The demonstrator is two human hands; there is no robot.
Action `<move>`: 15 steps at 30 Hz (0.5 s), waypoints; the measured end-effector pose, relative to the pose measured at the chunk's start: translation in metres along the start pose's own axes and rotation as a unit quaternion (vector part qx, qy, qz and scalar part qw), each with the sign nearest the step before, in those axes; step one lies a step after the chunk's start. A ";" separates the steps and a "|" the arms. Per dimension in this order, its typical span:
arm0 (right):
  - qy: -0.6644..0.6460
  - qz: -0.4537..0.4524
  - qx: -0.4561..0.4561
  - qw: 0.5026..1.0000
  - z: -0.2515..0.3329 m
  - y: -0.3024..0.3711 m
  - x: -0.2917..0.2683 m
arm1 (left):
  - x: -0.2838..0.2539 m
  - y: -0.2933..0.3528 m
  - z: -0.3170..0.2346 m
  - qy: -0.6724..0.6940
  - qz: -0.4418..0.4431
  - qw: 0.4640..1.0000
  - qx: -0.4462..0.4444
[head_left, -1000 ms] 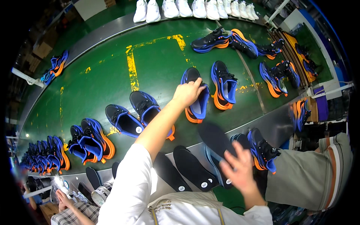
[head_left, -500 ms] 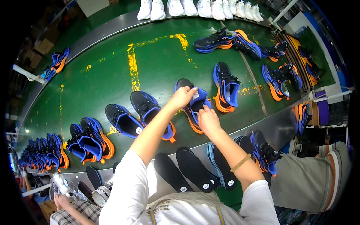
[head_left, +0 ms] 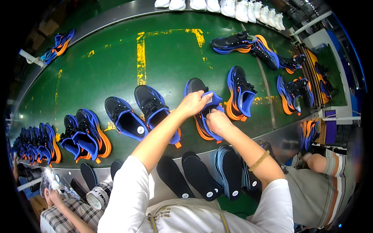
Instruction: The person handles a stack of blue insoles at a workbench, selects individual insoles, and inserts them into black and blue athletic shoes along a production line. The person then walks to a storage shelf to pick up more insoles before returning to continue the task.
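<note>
A black, blue and orange sneaker (head_left: 195, 85) lies toe away on the green belt in front of me. My left hand (head_left: 194, 104) pinches its raised blue tongue, holding it up. My right hand (head_left: 218, 123) is closed at the shoe's opening, fingertips down inside the collar. Whatever those fingers hold is hidden. Just right stands a matching sneaker (head_left: 237, 90), apart from my hands. Left of my left forearm sit two more sneakers; a pale round sticker shows inside the left one (head_left: 123, 118). Black insoles (head_left: 199, 174) and a stack of insoles (head_left: 227, 169) lie nearest my body.
The green belt (head_left: 101, 73) bears yellow marks and has metal edges. Several sneakers (head_left: 48, 143) line its left end; others (head_left: 233, 42) lie at the far right. White shoes (head_left: 229, 7) stand along the back. A person's legs (head_left: 314, 186) are close at right; another person's hands (head_left: 52, 196) show lower left.
The view has shifted slightly, moving the far shoes rightward in the picture. My left hand still grips the tongue. My right hand stays at the shoe's opening, its fingers slightly more curled.
</note>
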State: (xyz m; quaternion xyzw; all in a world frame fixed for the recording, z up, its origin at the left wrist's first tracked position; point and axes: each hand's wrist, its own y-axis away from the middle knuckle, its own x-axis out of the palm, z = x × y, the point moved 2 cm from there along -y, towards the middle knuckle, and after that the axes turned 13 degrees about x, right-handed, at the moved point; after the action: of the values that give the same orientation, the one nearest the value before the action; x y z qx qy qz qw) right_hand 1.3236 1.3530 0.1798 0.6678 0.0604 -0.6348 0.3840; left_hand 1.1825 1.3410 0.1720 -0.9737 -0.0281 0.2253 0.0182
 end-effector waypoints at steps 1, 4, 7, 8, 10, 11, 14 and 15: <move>0.001 0.004 -0.003 1.000 0.000 -0.001 0.003 | -0.001 0.000 0.001 0.002 -0.002 1.000 -0.005; 0.087 0.034 -0.013 0.996 0.005 -0.001 0.008 | -0.004 0.000 0.004 0.000 0.013 1.000 -0.018; 0.167 0.070 -0.039 0.983 0.010 -0.001 0.008 | -0.006 0.001 0.003 0.014 0.011 1.000 -0.007; 0.167 0.072 -0.040 0.983 0.010 -0.003 0.009 | -0.007 0.001 0.004 0.021 0.021 1.000 -0.010; 0.220 0.118 -0.038 0.968 0.009 -0.008 0.011 | -0.008 0.000 0.002 0.027 0.030 0.999 -0.014; 0.220 0.119 -0.038 0.967 0.009 -0.010 0.011 | -0.009 -0.001 0.001 0.037 0.040 0.998 -0.010; 0.249 0.145 -0.040 0.957 0.012 -0.013 0.009 | -0.009 -0.001 0.000 0.060 0.046 0.997 -0.010; 0.237 0.131 -0.045 0.962 0.014 -0.011 0.006 | -0.008 0.000 0.001 0.074 0.043 0.996 -0.011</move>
State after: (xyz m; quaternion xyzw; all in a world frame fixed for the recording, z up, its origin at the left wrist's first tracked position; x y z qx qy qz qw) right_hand 1.3070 1.3503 0.1710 0.7834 0.0903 -0.3991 0.4679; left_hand 1.1744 1.3407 0.1743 -0.9882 0.0124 0.1528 -0.0004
